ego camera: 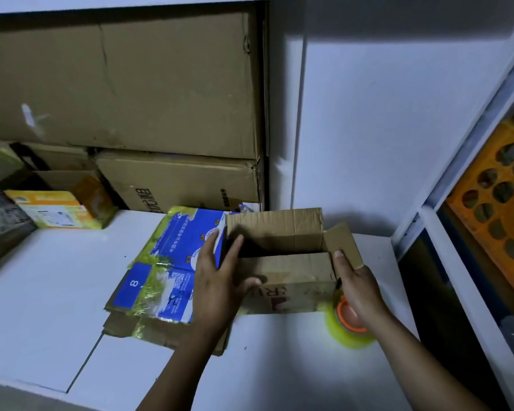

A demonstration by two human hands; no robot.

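- The person is steadying the small cardboard box on the white table, its long axis running left to right between the hands.
- The left hand is clasping the box's left end — fingers reaching over the rim, thumb pressing the front wall.
- The right hand is gripping the right end flap.
- The box is standing open; shadow is hiding its inside.
- A tape roll is sitting just under the right hand — probably the nearer hand for taping.
- A flattened printed carton is lying just left of the box.
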